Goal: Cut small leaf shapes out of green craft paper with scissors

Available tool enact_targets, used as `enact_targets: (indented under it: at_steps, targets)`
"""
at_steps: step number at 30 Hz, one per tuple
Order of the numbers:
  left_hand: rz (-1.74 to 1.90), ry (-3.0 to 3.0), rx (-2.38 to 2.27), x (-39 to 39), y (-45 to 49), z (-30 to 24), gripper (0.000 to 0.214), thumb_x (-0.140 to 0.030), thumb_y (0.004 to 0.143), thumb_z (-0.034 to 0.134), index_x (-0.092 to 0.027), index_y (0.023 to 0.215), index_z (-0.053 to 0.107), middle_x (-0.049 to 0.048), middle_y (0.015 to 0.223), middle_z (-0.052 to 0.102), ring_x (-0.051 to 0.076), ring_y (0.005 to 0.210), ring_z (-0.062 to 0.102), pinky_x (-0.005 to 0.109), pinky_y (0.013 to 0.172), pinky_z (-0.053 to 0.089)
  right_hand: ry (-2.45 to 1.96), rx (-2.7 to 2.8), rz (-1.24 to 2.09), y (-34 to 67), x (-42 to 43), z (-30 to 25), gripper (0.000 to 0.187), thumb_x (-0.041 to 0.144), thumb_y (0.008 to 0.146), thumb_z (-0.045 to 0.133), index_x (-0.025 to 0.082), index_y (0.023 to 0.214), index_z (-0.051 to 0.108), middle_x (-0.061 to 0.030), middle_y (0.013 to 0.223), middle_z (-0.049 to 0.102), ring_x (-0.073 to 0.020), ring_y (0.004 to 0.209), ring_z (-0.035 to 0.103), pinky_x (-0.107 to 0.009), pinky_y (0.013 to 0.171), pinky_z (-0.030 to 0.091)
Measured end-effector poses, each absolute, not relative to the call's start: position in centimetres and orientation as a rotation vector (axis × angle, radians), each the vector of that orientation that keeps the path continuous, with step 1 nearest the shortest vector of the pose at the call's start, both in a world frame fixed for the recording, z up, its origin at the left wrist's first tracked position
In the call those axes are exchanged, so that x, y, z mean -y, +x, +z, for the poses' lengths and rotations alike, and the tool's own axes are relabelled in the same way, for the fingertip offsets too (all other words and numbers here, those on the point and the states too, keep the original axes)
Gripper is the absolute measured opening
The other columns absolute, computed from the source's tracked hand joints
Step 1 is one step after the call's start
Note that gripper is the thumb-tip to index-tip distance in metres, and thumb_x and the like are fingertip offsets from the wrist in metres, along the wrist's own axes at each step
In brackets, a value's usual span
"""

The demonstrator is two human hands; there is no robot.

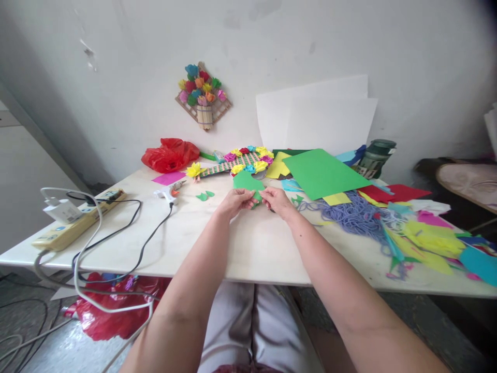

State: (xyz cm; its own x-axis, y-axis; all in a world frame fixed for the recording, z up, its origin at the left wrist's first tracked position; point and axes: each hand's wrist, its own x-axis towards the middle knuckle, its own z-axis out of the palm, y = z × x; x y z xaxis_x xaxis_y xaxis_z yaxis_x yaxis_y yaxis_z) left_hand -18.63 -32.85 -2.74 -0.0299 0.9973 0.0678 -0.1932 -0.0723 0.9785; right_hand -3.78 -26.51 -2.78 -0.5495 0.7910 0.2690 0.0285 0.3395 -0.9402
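Note:
My left hand and my right hand meet over the middle of the white table, fingers pinched on the lower edge of a piece of green paper. The piece stands up a little between them. Two small green leaf cut-outs lie just left of my left hand. More green scraps lie right of my right hand.
A white glue gun with a black cord, a power strip and a red plastic bag are at the left. A paper-flower wreath, a green sheet, purple yarn and coloured paper scraps fill the right.

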Motion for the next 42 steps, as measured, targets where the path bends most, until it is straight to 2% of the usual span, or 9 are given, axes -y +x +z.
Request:
enact_targets:
  at_steps: [10,14,18,23,32,36,40,42]
  targets:
    - [1.488,1.095,-1.088,32.68,-18.58,-2.84,0.034,-0.031,0.055,0.076,-0.014,0.055,0.047,-0.0019,0.048,0.051,0.004,0.038,0.038,0.021,0.039,0.024,-0.672,1.812,1.392,-3.79,26.63,-2.81,0.031,0.045,0.063,0.063,0.017,0.061,0.050,0.0035,0.053,0.053,-0.0050,0.038,0.038,-0.019,0.037,0.033]
    - [1.470,1.104,-1.051,32.78,-18.55,-2.87,0.036,-0.031,0.055,0.076,-0.014,0.055,0.044,-0.0033,0.047,0.048,0.003,0.038,0.035,0.021,0.039,0.020,-0.644,1.899,1.412,-3.48,26.60,-2.90,0.028,0.041,0.065,0.062,0.015,0.061,0.054,0.0041,0.047,0.052,-0.0051,0.037,0.037,-0.020,0.038,0.033]
    - [1.448,1.104,-1.052,32.90,-18.52,-2.78,0.034,-0.032,0.057,0.075,-0.013,0.056,0.046,-0.0027,0.047,0.049,0.002,0.038,0.034,0.021,0.039,0.020,-0.618,1.977,1.384,-3.43,26.47,-3.22,0.028,0.039,0.066,0.062,0.015,0.056,0.054,0.0052,0.042,0.047,-0.0052,0.037,0.037,-0.020,0.040,0.032]
    - [1.421,1.073,-0.988,32.98,-18.48,-2.64,0.032,-0.036,0.064,0.070,-0.012,0.058,0.049,-0.0003,0.051,0.053,0.002,0.040,0.035,0.021,0.041,0.024,-0.548,1.875,1.473,-3.62,26.50,-3.28,0.030,0.040,0.062,0.067,0.015,0.053,0.053,0.0029,0.049,0.053,-0.0050,0.040,0.039,-0.020,0.041,0.034]
    - [1.567,1.046,-1.024,32.89,-18.54,-2.64,0.035,-0.030,0.058,0.074,-0.014,0.052,0.043,-0.0030,0.044,0.045,0.002,0.036,0.029,0.021,0.039,0.016,-0.533,1.836,1.611,-3.60,26.74,-3.03,0.029,0.040,0.066,0.063,0.014,0.054,0.058,0.0004,0.051,0.056,-0.0058,0.041,0.040,-0.020,0.040,0.034]
    - [1.551,1.060,-1.034,32.86,-18.70,-2.66,0.036,-0.031,0.058,0.074,-0.014,0.052,0.043,-0.0029,0.044,0.045,0.002,0.036,0.029,0.020,0.039,0.016,-0.621,1.757,1.529,-3.60,26.54,-3.09,0.023,0.037,0.060,0.066,0.015,0.061,0.059,0.0023,0.049,0.055,-0.0060,0.039,0.039,-0.020,0.039,0.033]
    - [1.545,1.006,-1.033,32.78,-18.64,-2.62,0.035,-0.043,0.064,0.066,-0.013,0.056,0.049,-0.0004,0.048,0.049,0.004,0.038,0.034,0.021,0.039,0.021,-0.637,1.691,1.478,-3.65,26.36,-3.09,0.023,0.034,0.056,0.069,0.015,0.058,0.056,0.0028,0.050,0.055,-0.0054,0.039,0.039,-0.020,0.038,0.034]
    - [1.532,0.998,-1.062,32.76,-18.48,-2.55,0.034,-0.044,0.065,0.066,-0.013,0.061,0.053,0.0007,0.053,0.052,0.005,0.042,0.040,0.021,0.041,0.027,-0.643,1.640,1.471,-3.70,26.31,-3.05,0.023,0.035,0.056,0.069,0.016,0.058,0.056,0.0026,0.050,0.055,-0.0056,0.039,0.040,-0.020,0.037,0.034]
